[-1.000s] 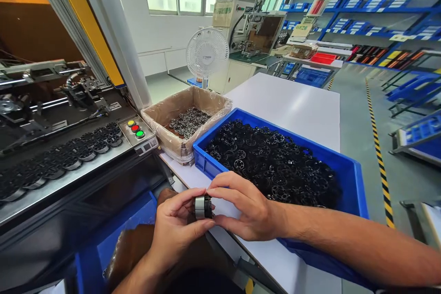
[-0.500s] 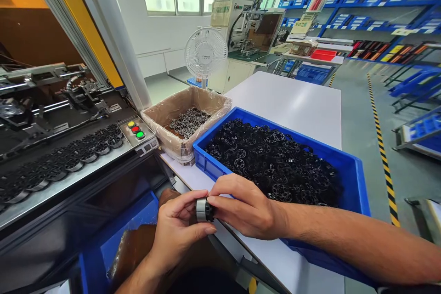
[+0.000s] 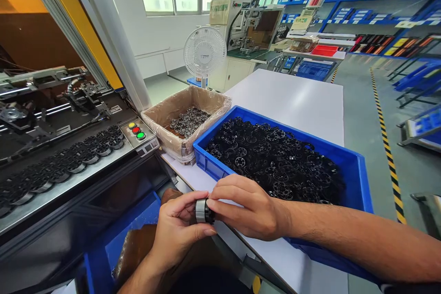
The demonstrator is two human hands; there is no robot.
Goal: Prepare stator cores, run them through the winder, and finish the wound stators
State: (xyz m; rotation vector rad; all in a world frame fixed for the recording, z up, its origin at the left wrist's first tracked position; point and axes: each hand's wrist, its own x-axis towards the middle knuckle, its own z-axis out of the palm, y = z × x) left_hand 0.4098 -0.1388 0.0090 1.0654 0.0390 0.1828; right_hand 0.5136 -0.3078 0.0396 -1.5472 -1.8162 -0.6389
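Observation:
My left hand [image 3: 175, 232] and my right hand [image 3: 246, 209] meet in front of me, both closed round one small round part [image 3: 203, 211] made of a silver metal ring and a black plastic piece. The left thumb and fingers pinch the ring side. The right fingertips press on the black side. Just behind my hands a blue bin [image 3: 347, 165] holds a heap of black plastic wheel-shaped parts [image 3: 275, 161]. A plastic-lined cardboard box [image 3: 165, 115] to its left holds several metal rings [image 3: 188, 121].
On the left a machine bed [image 3: 69, 174] carries a row of assembled black parts [image 3: 65, 163] beside a panel with yellow, red and green buttons [image 3: 136, 130]. A blue crate [image 3: 110, 248] sits below. A white table [image 3: 292, 96], a fan [image 3: 204, 53] and blue shelving [image 3: 361, 4] lie beyond.
My hands stayed together on the small part and barely shifted. The view tilted slightly, so everything sits a little lower in the picture.

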